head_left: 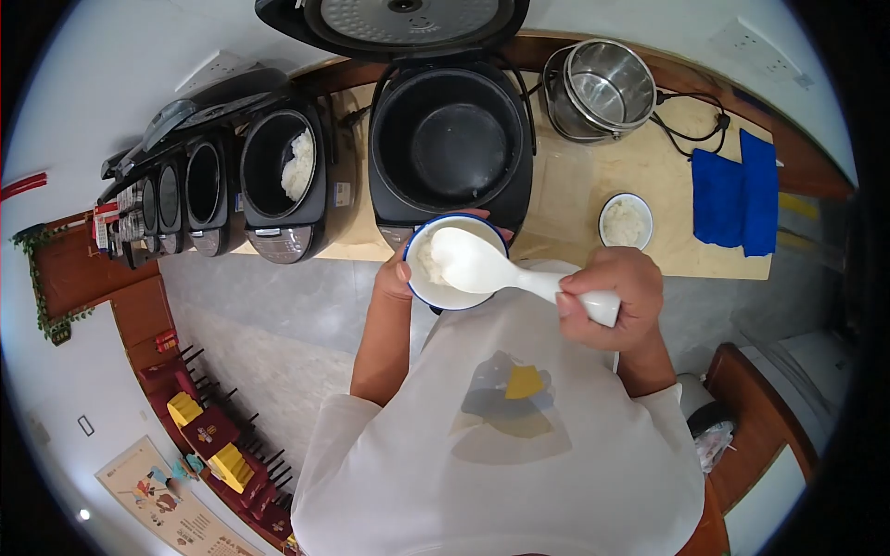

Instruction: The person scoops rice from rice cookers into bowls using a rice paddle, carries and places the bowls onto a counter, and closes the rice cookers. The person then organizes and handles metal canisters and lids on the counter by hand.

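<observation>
My left hand (397,273) is wrapped round a white bowl with a blue rim (468,300), which has some rice (427,263) in it. In my right hand (618,298) is the handle of a white rice paddle (528,277); its broad head lies inside the bowl, over the rice. Just beyond the bowl stands a rice cooker (450,139) with its lid up and no rice seen in its pot. To the right on the wooden counter sits a second bowl (626,222) filled with rice.
More rice cookers line the left of the counter; the nearest (278,167) holds rice. Steel pots (607,88) stand at the back right beside a black cable (695,120). Folded blue cloths (735,199) lie near the counter's right end (742,269).
</observation>
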### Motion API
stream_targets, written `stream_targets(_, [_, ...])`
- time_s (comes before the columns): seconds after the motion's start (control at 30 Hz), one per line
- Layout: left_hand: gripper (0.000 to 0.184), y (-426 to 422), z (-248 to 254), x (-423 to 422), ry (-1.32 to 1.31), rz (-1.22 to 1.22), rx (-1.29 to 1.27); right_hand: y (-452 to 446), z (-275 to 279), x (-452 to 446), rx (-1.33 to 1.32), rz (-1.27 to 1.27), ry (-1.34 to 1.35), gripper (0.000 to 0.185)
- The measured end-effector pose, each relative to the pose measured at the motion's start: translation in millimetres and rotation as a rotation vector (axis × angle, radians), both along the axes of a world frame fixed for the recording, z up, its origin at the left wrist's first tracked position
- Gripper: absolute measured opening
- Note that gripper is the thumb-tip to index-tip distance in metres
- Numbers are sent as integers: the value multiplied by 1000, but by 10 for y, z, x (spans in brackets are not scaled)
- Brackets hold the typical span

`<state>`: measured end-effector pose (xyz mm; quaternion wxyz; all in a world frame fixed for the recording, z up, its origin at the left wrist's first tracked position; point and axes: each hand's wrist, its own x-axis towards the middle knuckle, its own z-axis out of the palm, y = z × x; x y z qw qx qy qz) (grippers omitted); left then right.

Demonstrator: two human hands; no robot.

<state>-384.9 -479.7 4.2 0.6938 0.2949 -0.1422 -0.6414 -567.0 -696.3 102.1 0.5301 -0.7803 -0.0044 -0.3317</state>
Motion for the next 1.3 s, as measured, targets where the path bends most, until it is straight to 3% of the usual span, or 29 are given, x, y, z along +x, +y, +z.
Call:
stream_targets(0.17, [138,64,-99,1,76,14,-32,-13,-70,7,-2,6,-58,22])
stream_targets(0.23, [138,260,-401,-37,67,100,26,-98,-111,-78,-4,-9,-107,21])
stream_targets(0.3, [134,432,-543,-17,160,177,54,-152,-126,-194,393,-181,-196,16])
stream_targets(0.47, [132,306,-390,-25,229,159,57,-174,-134,-184,402,-200,-175,14])
stream_targets(0.53, [134,117,-149,-7,159,74,14,-152,-193,-167,141,-46,-6,12])
stream_targets(0.6, [136,87,-102,-2,132,44,-19,-123,-168,-150,88,-56,84,13])
stream_targets(0.8, [139,30,-72,-53,38,69,-1,-535,-375,-211,266,-435,-129,13])
stream_targets(0.87, [137,-52,-2,-49,26,20,-70,-638,-293,-79,663,-840,-171,14])
stream_targets(0.97, [137,-34,-30,-37,-14,28,-84,-863,-442,13,610,-913,-110,20])
stream_targets(1.3, [135,-71,5,-24,41,-2,-155,-1086,-773,314,496,-774,256,35])
